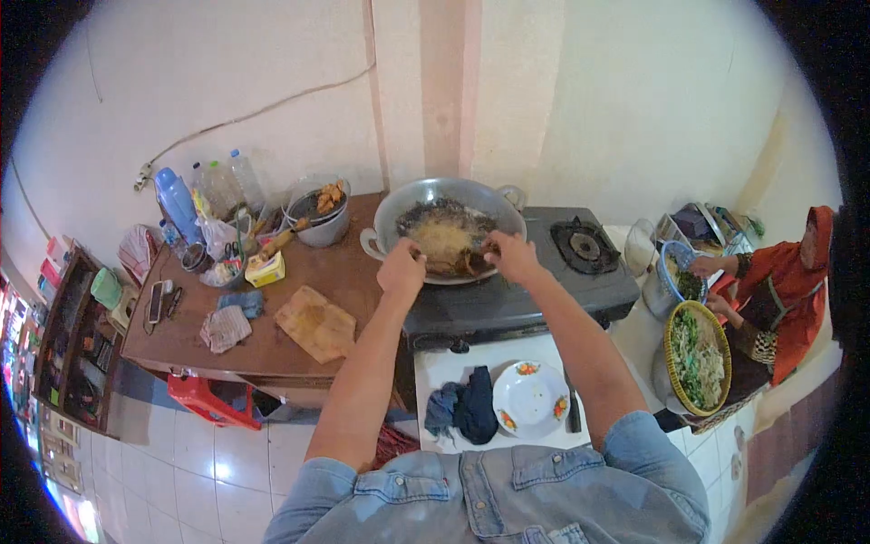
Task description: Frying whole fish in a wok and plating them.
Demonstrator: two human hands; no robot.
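Note:
A large metal wok [445,187] with two loop handles rests on the left side of a black gas stove [435,314]. Bubbling, foamy oil [442,234] with dark bits around it fills the wok's middle. My left hand [402,266] is at the wok's near left rim, its fingers curled. My right hand [510,257] is at the near right rim, fingers bent over the inside, close to dark brown pieces [469,262] in the oil. Whether either hand grips the rim or a small thing cannot be seen.
A wooden board [316,325], cloths [225,328] and a pot with fried pieces [325,228] are on the brown table at left. Nearer me lies a floral plate [530,400] beside dark cloths [478,408]. At right, a person in red handles a blue basket [669,255] beside a yellow one [726,340].

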